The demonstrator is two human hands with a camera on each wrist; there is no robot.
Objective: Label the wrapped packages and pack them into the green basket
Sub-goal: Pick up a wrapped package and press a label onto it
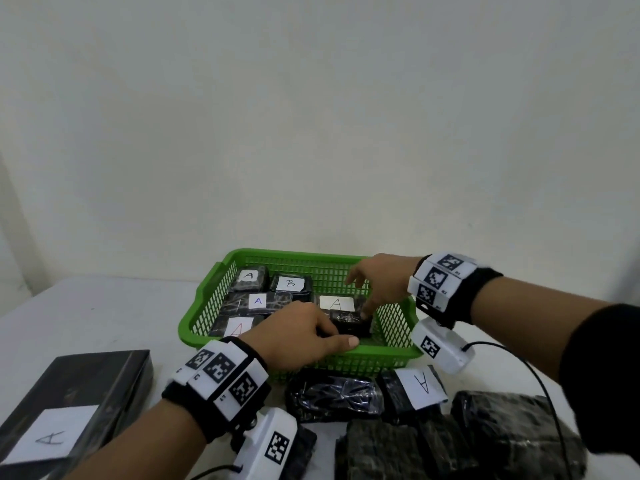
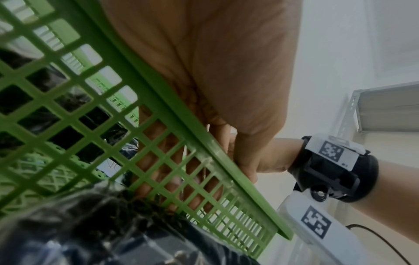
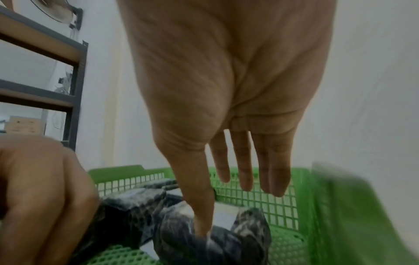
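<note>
The green basket (image 1: 294, 254) stands mid-table and holds several black wrapped packages with white labels, marked A (image 1: 258, 301) or B (image 1: 290, 283). A small unlabelled black package (image 1: 353, 325) lies in its front right corner. My left hand (image 1: 337, 336) reaches over the front rim, fingers curled onto that package and thumb lying along the rim. My right hand (image 1: 367, 292) hovers above the same corner. Its fingers are straight and spread, and the thumb tip (image 3: 201, 224) presses down on the package (image 3: 226, 242). In the left wrist view the left hand's fingers (image 2: 158, 170) show through the basket mesh (image 2: 181, 116).
Loose packages lie in front of the basket: a shiny unlabelled one (image 1: 332, 396), one labelled A (image 1: 412, 389) and several dark ones (image 1: 502, 434) at front right. A large dark box labelled A (image 1: 69, 403) sits at front left. A black cable (image 1: 540, 386) trails on the right.
</note>
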